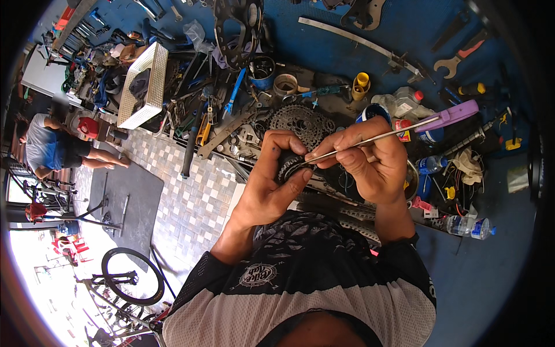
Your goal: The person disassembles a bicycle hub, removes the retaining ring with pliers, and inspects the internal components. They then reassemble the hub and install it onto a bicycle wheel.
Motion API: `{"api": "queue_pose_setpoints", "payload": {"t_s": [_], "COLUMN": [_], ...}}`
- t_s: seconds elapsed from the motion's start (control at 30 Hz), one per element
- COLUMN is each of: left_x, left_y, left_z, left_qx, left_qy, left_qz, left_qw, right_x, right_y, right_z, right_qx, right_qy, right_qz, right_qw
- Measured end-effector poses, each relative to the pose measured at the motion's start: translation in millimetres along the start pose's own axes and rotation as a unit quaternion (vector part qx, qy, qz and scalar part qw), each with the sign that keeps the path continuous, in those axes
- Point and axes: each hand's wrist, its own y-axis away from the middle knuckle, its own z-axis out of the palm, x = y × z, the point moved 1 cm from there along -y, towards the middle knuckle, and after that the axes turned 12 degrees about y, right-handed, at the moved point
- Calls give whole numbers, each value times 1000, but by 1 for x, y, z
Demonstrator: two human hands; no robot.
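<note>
Behind left hand (263, 196), part-hidden cassette (298, 120), basket (155, 81) farther left

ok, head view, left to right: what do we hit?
Person in grey-and-blue shirt → white perforated basket → long black tool handle → blue-handled tool → left hand gripping a dark toothed part → right hand → purple handle of its thin metal tool.

We see a deep blue wall (419, 32) behind a dark, crowded bench (345, 109). Off to the left spreads a floor (196, 182) of small square tiles in white, grey and brown, partly covered by a dark grey mat (143, 188). At lower left, strong white light washes out detail.
</note>
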Motion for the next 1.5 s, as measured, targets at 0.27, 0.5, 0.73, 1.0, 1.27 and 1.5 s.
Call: {"api": "queue_pose_setpoints", "payload": {"t_s": [0.27, 0.5, 0.73, 1.0, 1.27, 1.5], "left_x": [1, 0, 1, 2, 1, -1], "left_y": [-1, -2, -2, -1, 1, 2], "left_z": [0, -1, -1, -1, -2, -1], "left_qx": [-10, -20, -14, -4, 2, 16], "left_qy": [-19, -52, -49, -40, -39, -15], "left_qz": [21, 42, 34, 9, -14, -27], "left_qw": [1000, 998, 998, 999, 999, 999], "right_x": [0, -5, -5, -8, -6, -5], "right_y": [1, -1, 0, 4, 1, 3], "right_z": [2, 0, -1, -4, 0, 2], "right_qx": [1, -8, -18, -56, -28, -29], "right_qy": [10, 37, 57, 143, 87, 158], "right_qz": [-7, 4, 4, -17, 30, -70], "right_qw": [1000, 999, 998, 988, 995, 985]}}
